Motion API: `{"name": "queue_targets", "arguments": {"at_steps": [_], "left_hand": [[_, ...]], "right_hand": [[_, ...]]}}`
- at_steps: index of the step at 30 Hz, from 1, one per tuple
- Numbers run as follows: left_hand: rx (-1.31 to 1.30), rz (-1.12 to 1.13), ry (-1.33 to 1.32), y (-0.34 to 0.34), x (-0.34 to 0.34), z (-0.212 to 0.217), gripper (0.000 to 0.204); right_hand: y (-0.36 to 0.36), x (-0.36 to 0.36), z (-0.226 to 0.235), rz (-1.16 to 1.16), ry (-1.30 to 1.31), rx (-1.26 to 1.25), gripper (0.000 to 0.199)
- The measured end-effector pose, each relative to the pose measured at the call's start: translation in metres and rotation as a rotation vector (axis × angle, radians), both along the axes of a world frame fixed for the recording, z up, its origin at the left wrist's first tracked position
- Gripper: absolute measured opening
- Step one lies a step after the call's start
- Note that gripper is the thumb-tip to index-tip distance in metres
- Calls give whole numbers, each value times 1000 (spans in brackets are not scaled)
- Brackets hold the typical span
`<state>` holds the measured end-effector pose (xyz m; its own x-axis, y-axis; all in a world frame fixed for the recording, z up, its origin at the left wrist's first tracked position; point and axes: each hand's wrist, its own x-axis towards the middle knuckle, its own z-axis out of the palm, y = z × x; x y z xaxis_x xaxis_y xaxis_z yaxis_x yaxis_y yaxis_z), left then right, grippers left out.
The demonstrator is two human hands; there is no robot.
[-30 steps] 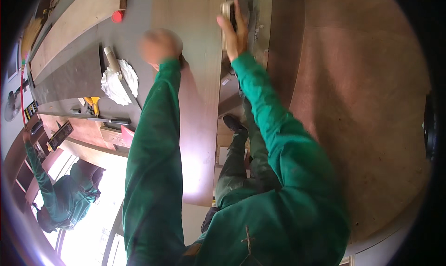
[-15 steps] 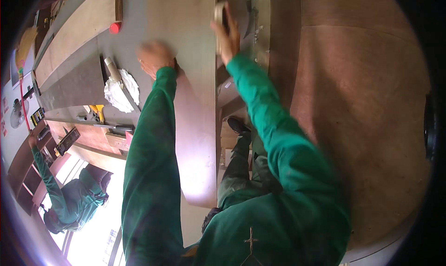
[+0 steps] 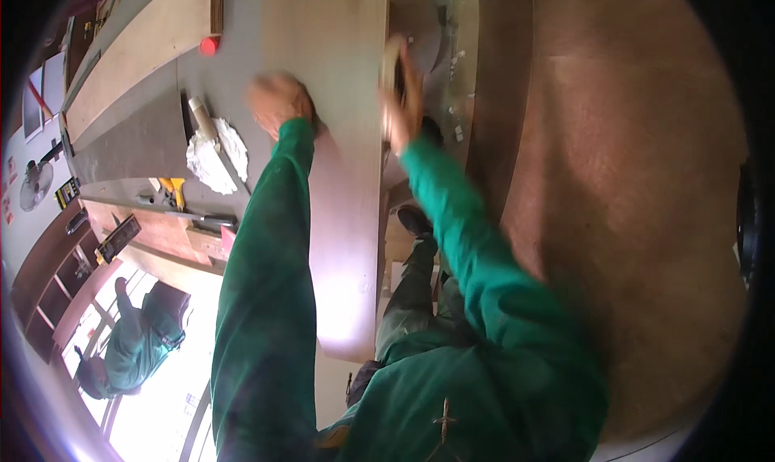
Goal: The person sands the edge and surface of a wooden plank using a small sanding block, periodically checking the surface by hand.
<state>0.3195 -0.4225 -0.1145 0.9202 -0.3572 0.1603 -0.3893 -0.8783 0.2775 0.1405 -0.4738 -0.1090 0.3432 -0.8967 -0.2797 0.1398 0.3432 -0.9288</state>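
My left hand point(image 3: 278, 103), blurred by motion, rests palm down on the face of a long pale wooden board point(image 3: 343, 236) that runs away from me. My right hand point(image 3: 401, 99) is at the board's right edge, wrapped around a small pale block point(image 3: 389, 68) held against that edge. The block is blurred and its kind is unclear. Both of my sleeves are green. My legs and a dark shoe point(image 3: 413, 218) show below the board's right edge.
Left of my left hand lies a crumpled white cloth point(image 3: 216, 157) with a pale tube on it. A red round cap point(image 3: 210, 44) sits farther up. A yellow tool point(image 3: 172, 191) lies on the lower bench. Another person in green point(image 3: 137, 341) stands at lower left.
Both hands have slid down the board toward me. The right hand moved along the edge with the block and is now blurred.
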Motion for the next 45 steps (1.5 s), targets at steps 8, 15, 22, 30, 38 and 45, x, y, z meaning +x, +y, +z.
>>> {"name": "queue_targets", "arguments": {"at_steps": [8,15,22,30,38,45], "left_hand": [[-12,-26,-34,-11,-3,10,41],[-13,-16,14,-4,-3,12,39],[-9,-6,96,-3,-7,17,42],[-663,-103,541,71,23,31,46],[-335,-234,297,273,-81,25,34],[-154,-4,154,315,-124,22,31]], "right_hand": [[-19,11,-4,-85,-11,-129,83],[3,1,0,20,138,-107,79],[38,-17,-20,-103,-24,211,69],[72,-89,-30,-105,-38,174,63],[234,-141,-14,-135,-59,300,63],[321,-156,16,101,63,150,67]]}}
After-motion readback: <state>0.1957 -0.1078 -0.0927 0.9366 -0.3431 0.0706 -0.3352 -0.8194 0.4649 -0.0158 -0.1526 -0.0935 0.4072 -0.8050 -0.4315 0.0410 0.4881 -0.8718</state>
